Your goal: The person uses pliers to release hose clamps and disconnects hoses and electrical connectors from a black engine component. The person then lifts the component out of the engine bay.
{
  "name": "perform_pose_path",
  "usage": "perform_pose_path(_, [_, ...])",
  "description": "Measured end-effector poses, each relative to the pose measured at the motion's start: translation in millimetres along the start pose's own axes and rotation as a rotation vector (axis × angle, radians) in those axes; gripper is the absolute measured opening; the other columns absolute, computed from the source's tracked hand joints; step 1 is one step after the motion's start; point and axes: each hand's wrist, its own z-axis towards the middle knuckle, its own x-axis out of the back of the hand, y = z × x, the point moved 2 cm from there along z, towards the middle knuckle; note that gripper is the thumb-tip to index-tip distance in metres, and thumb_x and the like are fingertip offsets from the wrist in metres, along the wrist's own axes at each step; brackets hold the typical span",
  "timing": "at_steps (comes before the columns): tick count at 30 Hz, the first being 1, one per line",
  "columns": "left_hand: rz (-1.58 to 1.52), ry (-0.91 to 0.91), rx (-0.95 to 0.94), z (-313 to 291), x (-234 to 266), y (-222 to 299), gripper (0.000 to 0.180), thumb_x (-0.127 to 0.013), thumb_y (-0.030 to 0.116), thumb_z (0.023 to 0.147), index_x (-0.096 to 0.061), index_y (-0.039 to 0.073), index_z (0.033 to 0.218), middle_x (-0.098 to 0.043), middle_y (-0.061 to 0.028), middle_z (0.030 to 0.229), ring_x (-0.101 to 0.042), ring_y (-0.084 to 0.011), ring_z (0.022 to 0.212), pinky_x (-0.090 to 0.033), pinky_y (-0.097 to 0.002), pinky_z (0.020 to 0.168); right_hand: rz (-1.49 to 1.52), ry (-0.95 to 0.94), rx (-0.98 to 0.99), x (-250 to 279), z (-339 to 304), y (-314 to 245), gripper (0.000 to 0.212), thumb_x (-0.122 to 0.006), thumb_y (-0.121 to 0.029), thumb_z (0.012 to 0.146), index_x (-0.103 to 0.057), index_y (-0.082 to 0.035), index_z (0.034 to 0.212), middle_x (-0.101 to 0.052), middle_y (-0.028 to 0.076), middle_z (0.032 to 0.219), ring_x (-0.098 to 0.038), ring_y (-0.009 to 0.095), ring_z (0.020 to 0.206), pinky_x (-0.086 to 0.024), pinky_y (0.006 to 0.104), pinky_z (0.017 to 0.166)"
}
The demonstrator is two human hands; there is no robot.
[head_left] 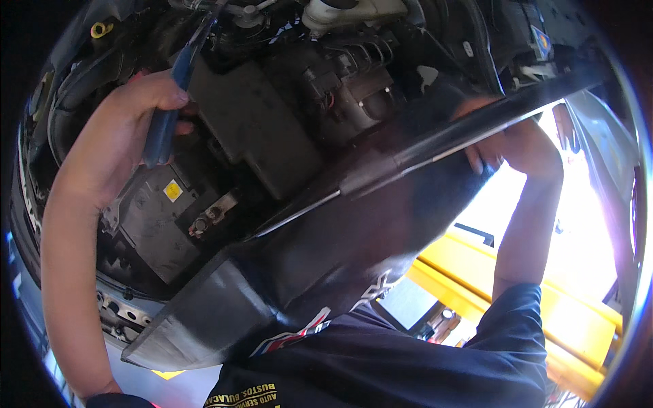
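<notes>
L hand [129, 112] is wrapped round a blue-handled tool [182, 68], prob. pliers, w/ thumb laid across the handle & fingers curled behind it. So that grip is clenched on the tool. The tool is upper L of the view, over the engine bay; the handle ends hang just above the battery [153, 221] w/ its yellow label [173, 191], apart from it as far as can be told.

Key relation: the metal head lies beyond the L hand, on the side away from the person, while the handle ends stick out below the palm, back toward the body. L hand is the one on the tool; R hand [520, 146] is well apart, far side of the black box [255, 122].

Tool's long axis: handle ends low, head high, leaning a bit to the person's R. It points away from the body, toward the metal parts at the top edge; can't tell if the tip touches anything, as it's dark & partly cut off there.

R hand sits at a long dark strip [415, 158], fingers showing both above & below it. Can't tell if it's grasping the strip or just passing behind. Black sheet [326, 241] hangs btwn the strip & the person's dark shirt [408, 360].
</notes>
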Motion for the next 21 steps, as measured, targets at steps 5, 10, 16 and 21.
perform_pose_path(5, [0.327, -0.011, 0.037, 18.9, -8.0, -1.5, 0.032, -0.060, 0.034, 0.094, -0.066, 0.008, 0.112, -0.067, -0.0065, 0.107, -0.065, -0.0161, 0.092, -0.050, -0.0297, 0.078, -0.370, 0.345, 0.639, 0.3, 122.7, -22.0, 0.037, -0.073, -0.020, 0.092, -0.063, -0.013, 0.127, -0.066, 0.011, 0.119, -0.065, 0.030, 0.113, -0.053, 0.0406, 0.091])
perform_pose_path(10, [0.213, 0.039, 0.033, 15.7, -22.3, 6.3, 0.030, -0.055, 0.036, 0.096, -0.062, 0.007, 0.096, -0.054, -0.0023, 0.087, -0.058, -0.0143, 0.078, -0.048, -0.0305, 0.075, -0.803, 0.642, 0.961, -11.0, 196.9, -88.5, 0.028, -0.066, -0.029, 0.096, -0.066, -0.002, 0.103, -0.066, 0.018, 0.104, -0.064, 0.035, 0.106, -0.052, 0.0448, 0.093])
perform_pose_path(16, [0.256, 0.085, -0.043, -2.7, -13.2, 59.7, 0.052, -0.061, 0.054, 0.092, -0.061, 0.007, 0.116, -0.055, -0.0038, 0.088, -0.059, -0.0134, 0.073, -0.051, -0.0293, 0.057, -0.473, 0.502, 0.919, -20.9, 217.4, -95.4, 0.026, -0.073, -0.023, 0.089, -0.067, 0.000, 0.099, -0.066, 0.019, 0.102, -0.066, 0.039, 0.103, -0.053, 0.0472, 0.091])
perform_pose_path(21, [0.232, 0.019, 0.123, 1.5, -5.1, 87.7, 0.057, -0.061, 0.053, 0.095, -0.056, 0.008, 0.130, -0.057, -0.0045, 0.089, -0.060, -0.0135, 0.074, -0.053, -0.0266, 0.058, -0.339, 0.518, 0.936, -28.4, 227.8, -95.5, 0.020, -0.075, -0.015, 0.084, -0.066, 0.003, 0.088, -0.065, 0.022, 0.097, -0.066, 0.043, 0.098, -0.053, 0.0508, 0.087])
